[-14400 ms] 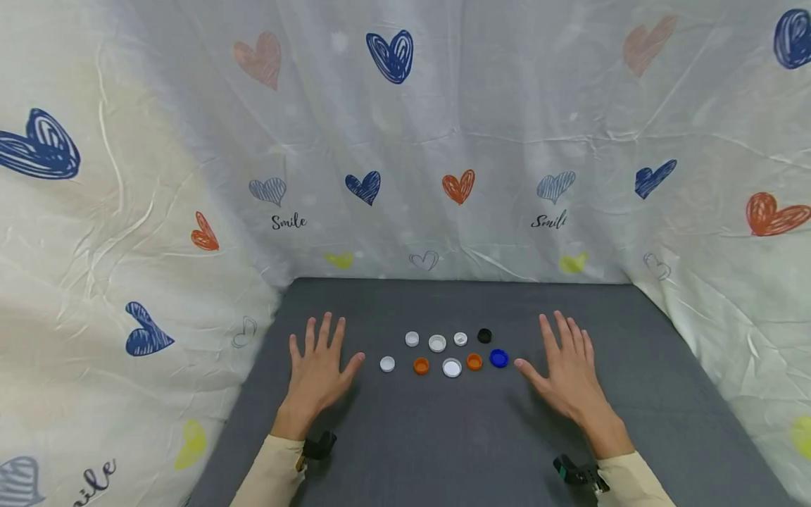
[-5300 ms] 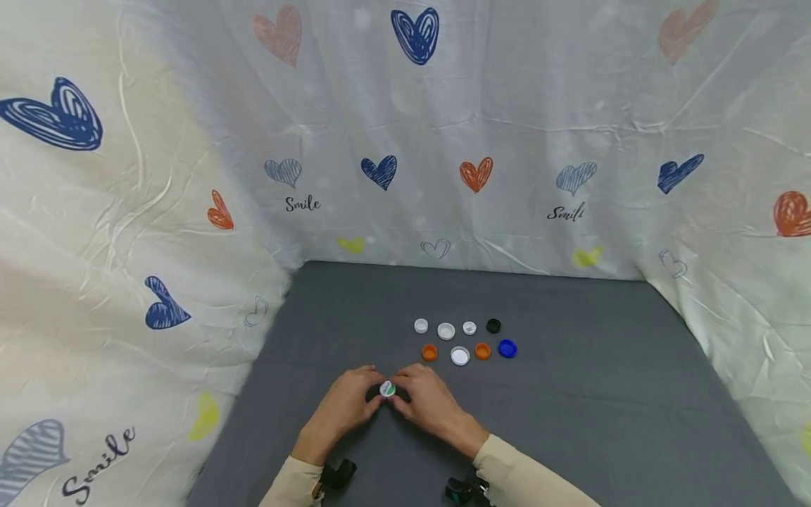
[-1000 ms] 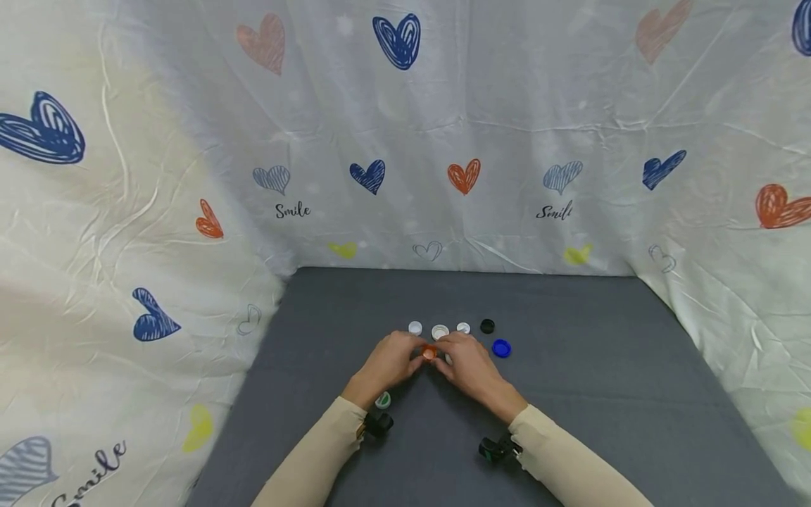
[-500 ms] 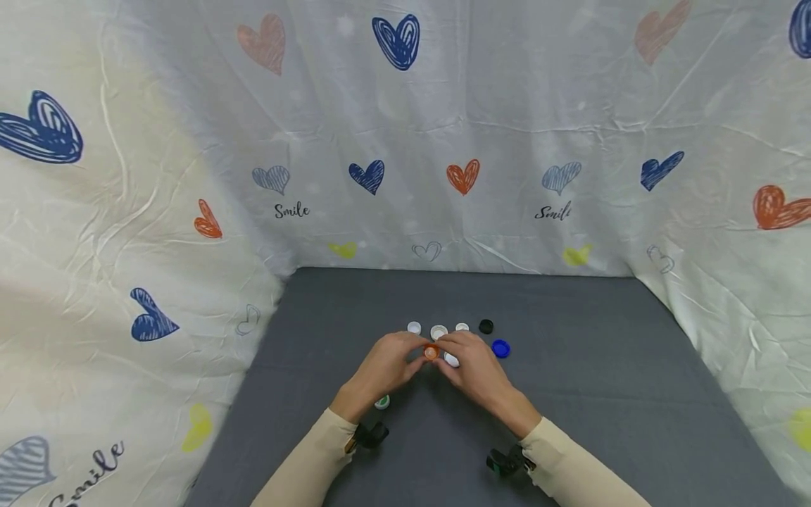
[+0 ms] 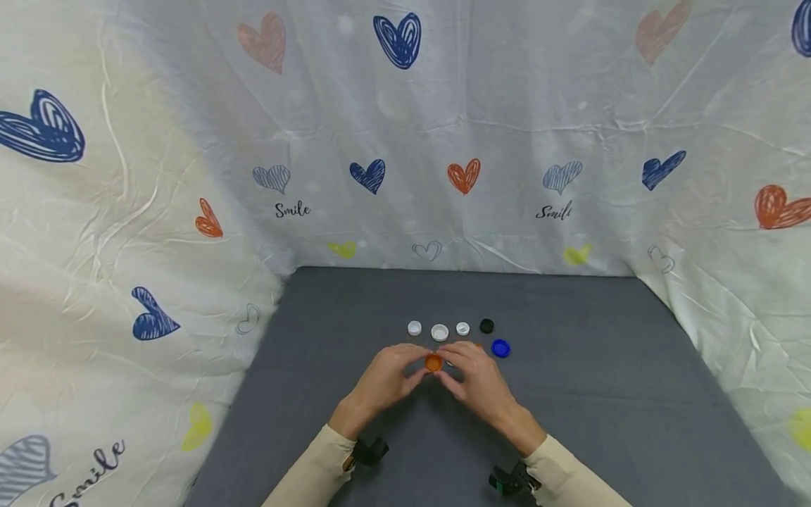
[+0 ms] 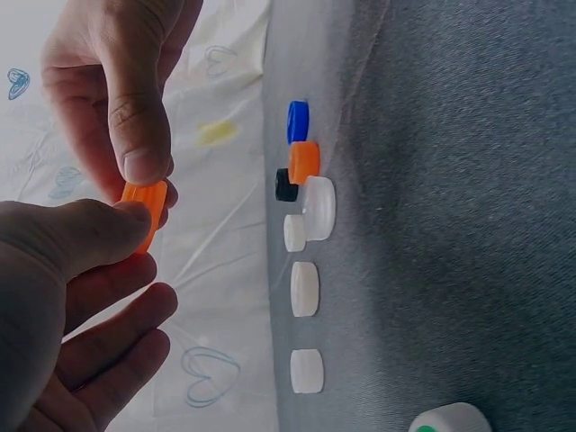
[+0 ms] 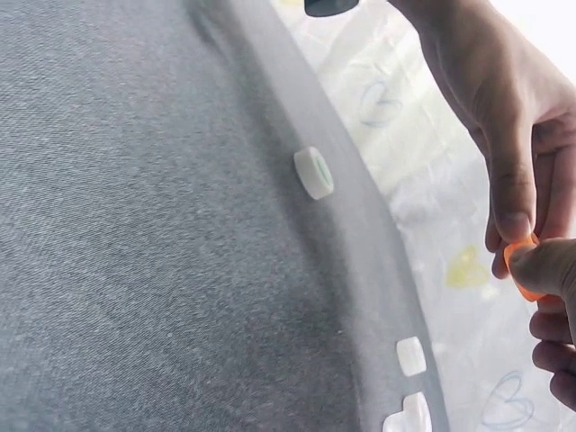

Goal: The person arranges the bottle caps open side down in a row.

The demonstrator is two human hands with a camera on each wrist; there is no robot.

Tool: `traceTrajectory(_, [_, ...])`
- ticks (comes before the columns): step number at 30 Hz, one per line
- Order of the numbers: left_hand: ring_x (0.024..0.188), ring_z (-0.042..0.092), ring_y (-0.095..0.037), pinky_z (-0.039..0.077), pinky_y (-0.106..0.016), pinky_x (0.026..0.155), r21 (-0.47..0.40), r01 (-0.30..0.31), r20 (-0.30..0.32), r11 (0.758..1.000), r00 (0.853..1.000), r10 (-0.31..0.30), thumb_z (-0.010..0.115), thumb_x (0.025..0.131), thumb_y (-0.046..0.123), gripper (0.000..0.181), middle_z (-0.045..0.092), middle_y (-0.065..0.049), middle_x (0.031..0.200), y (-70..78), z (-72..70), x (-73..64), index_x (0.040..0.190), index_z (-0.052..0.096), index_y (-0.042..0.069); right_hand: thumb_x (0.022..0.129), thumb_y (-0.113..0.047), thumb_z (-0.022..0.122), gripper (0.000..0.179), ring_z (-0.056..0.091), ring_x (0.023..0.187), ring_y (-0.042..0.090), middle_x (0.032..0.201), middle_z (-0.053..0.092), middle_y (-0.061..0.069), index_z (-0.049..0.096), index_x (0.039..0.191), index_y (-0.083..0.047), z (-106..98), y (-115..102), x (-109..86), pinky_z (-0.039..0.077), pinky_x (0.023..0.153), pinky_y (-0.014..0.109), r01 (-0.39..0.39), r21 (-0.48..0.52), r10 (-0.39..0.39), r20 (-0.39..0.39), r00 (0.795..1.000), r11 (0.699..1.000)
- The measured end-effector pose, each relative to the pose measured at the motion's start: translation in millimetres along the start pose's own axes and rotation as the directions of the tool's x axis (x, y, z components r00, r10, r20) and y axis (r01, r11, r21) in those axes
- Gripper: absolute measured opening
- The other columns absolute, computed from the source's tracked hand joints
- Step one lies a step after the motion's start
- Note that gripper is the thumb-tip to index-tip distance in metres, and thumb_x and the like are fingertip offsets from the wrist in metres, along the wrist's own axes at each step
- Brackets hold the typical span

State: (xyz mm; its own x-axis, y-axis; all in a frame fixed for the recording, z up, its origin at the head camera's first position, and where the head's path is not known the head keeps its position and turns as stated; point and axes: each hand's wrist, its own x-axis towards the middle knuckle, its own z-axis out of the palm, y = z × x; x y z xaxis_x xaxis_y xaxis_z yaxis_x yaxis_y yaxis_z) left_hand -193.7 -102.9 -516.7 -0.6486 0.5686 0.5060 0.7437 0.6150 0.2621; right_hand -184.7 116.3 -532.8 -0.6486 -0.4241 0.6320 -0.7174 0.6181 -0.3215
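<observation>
An orange bottle cap [image 5: 434, 362] is pinched between both hands, lifted off the table with its hollow side facing the head camera. My left hand [image 5: 381, 382] grips its left edge with thumb and fingers; my right hand [image 5: 480, 384] pinches the opposite edge. In the left wrist view the cap [image 6: 147, 209] stands edge-on between the two thumbs. A white cap with a green mark [image 6: 450, 419] lies on the table below the left hand, hidden in the head view. Just beyond the right hand, a second orange cap [image 6: 304, 163] and a large white cap [image 6: 319, 209] lie mostly covered in the head view.
Along the back row lie white caps [image 5: 439, 333], including a smaller one [image 5: 462, 329], and a black cap [image 5: 486, 326]. A blue cap [image 5: 501, 348] is right of the right hand. The grey tabletop [image 5: 589, 394] meets a heart-printed curtain [image 5: 507, 105] behind.
Both hands have drawn slightly nearer with the orange cap, and its hollow side has come into view. Several seconds ago they held the white-and-green cap; at first both lay open and apart.
</observation>
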Motion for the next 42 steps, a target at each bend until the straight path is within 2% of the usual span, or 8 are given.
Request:
traceTrajectory(9, [0.109,0.069,-0.016,0.055,-0.035,0.095,0.005,-0.011,-0.041,1.0,0.999,0.011,0.086,0.079,0.011,0.042,0.074,-0.001,0.114,0.7,2.3,-6.1,0.119,0.072,0.01,0.081,-0.023,0.084,0.036,0.066,0.11,0.021,0.113,0.072,0.002,0.075,0.112,-0.008,-4,0,-0.7,0.054,0.093,0.042,-0.001,0.009,0.001,0.012,1.0,1.0])
traceTrajectory(14, [0.112,0.068,-0.018,0.053,-0.035,0.098,0.044,-0.062,-0.097,0.997,0.993,0.066,0.087,0.078,0.011,0.045,0.073,-0.002,0.118,-0.4,1.8,-8.4,0.12,0.072,0.008,0.084,-0.026,0.082,0.034,0.066,0.11,0.018,0.113,0.073,-0.001,0.075,0.114,-0.01,-6,-1,0.7,0.054,0.094,0.041,-0.041,0.034,0.04,0.03,0.999,0.999])
traceTrajectory(22, [0.109,0.069,-0.016,0.054,-0.034,0.097,0.117,-0.119,-0.143,0.986,0.98,0.136,0.088,0.077,0.016,0.043,0.074,0.0,0.116,-1.7,2.3,-8.9,0.118,0.074,0.01,0.09,-0.03,0.076,0.03,0.065,0.111,0.015,0.115,0.072,-0.003,0.073,0.116,-0.015,-9,-2,1.0,0.054,0.092,0.041,-0.076,0.085,0.07,0.065,0.995,0.993])
traceTrajectory(28, [0.108,0.068,-0.015,0.055,-0.033,0.094,0.101,-0.151,-0.154,0.983,0.974,0.165,0.085,0.08,0.015,0.043,0.074,-0.002,0.117,-3.2,6.6,-10.7,0.121,0.073,0.009,0.098,-0.034,0.065,0.024,0.065,0.112,0.012,0.116,0.071,-0.007,0.071,0.117,-0.021,-12,-2,-1.3,0.055,0.091,0.039,-0.135,0.145,0.119,0.117,0.986,0.98])
traceTrajectory(32, [0.106,0.069,-0.014,0.056,-0.03,0.09,0.05,-0.118,-0.15,0.992,0.981,0.124,0.082,0.084,0.015,0.039,0.073,-0.001,0.115,-1.9,7.8,-11.3,0.121,0.071,0.009,0.099,-0.035,0.064,0.025,0.064,0.112,0.012,0.116,0.07,-0.007,0.072,0.116,-0.02,-14,-1,-1.7,0.054,0.092,0.039,-0.138,0.16,0.122,0.104,0.987,0.978])
traceTrajectory(36, [0.098,0.069,-0.012,0.057,-0.028,0.083,-0.026,-0.035,-0.139,0.999,0.99,0.031,0.077,0.09,0.016,0.027,0.073,0.0,0.109,0.0,7.9,-10.3,0.116,0.072,0.01,0.095,-0.032,0.07,0.027,0.064,0.113,0.013,0.116,0.07,-0.006,0.072,0.118,-0.017,-14,2,-1.6,0.054,0.094,0.039,-0.11,0.139,0.103,0.056,0.993,0.984])
traceTrajectory(39, [0.092,0.07,-0.011,0.057,-0.027,0.08,-0.105,0.033,-0.127,0.994,0.991,-0.046,0.073,0.093,0.018,0.02,0.074,0.0,0.105,-0.6,8.3,-9.8,0.111,0.073,0.01,0.091,-0.026,0.075,0.032,0.064,0.115,0.016,0.119,0.07,-0.003,0.071,0.12,-0.015,-15,4,-1.3,0.054,0.094,0.04,-0.079,0.121,0.075,0.033,0.997,0.99])
traceTrajectory(42, [0.089,0.071,-0.008,0.058,-0.025,0.08,-0.184,0.103,-0.101,0.978,0.987,-0.123,0.07,0.095,0.02,0.018,0.075,0.0,0.102,-2.0,9.4,-10.2,0.108,0.075,0.01,0.086,-0.02,0.079,0.04,0.063,0.117,0.018,0.122,0.069,0.0,0.07,0.124,-0.013,-15,5,-1.0,0.054,0.096,0.041,-0.043,0.109,0.04,0.028,0.999,0.993])
